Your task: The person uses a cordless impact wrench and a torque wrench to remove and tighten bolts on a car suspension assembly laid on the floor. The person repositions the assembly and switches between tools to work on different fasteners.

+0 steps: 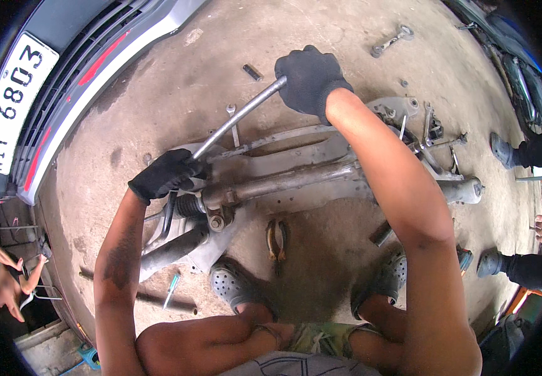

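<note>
My right hand [310, 81], in a black glove, is closed around the upper end of a long steel bar [239, 118]. My left hand [167, 173], gloved in black too, wraps the lower end of that bar; what the bar's tip meets there is hidden under the fingers. Below both hands lies a grey metal car subframe [321, 199] on the floor. A steering rack [283, 182] runs across it, with a black ribbed rubber boot [189, 205] close to my left hand. A large bolt [217, 222] shows just below the boot.
Pliers [276, 240] lie between my feet, and a wrench [232, 124] sits beyond the subframe. A screwdriver [171, 291] and a dark pipe [164, 304] rest at left. A metal link arm [392, 41] lies far off. A car bumper [105, 81] stands at upper left; people are at both sides.
</note>
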A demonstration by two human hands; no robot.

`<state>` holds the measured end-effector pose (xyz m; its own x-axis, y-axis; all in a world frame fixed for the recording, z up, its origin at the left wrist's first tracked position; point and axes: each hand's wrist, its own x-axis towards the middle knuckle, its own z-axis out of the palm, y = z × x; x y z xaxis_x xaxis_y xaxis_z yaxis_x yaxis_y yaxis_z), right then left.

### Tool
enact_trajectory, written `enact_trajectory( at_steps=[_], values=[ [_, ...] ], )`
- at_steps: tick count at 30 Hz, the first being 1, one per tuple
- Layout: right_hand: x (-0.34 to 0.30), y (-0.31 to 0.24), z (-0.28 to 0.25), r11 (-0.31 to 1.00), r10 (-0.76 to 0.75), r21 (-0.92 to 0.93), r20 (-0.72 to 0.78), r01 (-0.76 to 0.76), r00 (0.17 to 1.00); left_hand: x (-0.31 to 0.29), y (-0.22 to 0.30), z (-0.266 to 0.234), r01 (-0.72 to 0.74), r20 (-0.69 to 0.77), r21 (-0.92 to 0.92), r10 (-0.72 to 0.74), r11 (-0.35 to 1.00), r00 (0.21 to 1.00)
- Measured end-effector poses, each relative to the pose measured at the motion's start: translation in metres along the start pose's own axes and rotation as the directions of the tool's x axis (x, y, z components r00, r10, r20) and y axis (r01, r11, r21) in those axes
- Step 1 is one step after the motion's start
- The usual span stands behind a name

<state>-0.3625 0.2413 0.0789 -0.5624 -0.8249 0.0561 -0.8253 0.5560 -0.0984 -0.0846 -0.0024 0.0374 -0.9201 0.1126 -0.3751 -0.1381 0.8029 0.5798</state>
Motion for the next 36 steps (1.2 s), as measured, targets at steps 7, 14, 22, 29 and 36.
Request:
enact_trajectory(
  at_steps=[7,14,22,29,36],
  values=[
    [0.0,0.008,0.028,0.999,-0.031,-0.047,-0.077,0.028,0.997,0.003,0.024,0.015,0.324,0.067,-0.477,-0.334,0.817,0.94],
    [0.016,0.015,0.07,0.99,-0.085,-0.117,-0.092,0.074,0.992,0.016,0.025,0.026,0.42,0.097,-0.151,-0.409,0.895,0.907],
    [-0.033,0.008,0.059,0.987,-0.099,-0.093,0.269,0.128,0.958,0.003,0.014,0.031,-0.002,-0.145,0.267,0.042,0.964,0.989],
    [-0.117,0.004,0.063,0.953,-0.301,0.083,0.35,0.29,0.887,0.004,0.004,0.029,-0.052,-0.081,0.361,0.087,0.931,0.993],
    [-0.16,0.01,0.091,0.774,-0.502,0.59,0.353,0.229,0.789,0.012,-0.001,0.036,-0.119,-0.064,0.423,0.161,0.898,0.985]
  ],
)
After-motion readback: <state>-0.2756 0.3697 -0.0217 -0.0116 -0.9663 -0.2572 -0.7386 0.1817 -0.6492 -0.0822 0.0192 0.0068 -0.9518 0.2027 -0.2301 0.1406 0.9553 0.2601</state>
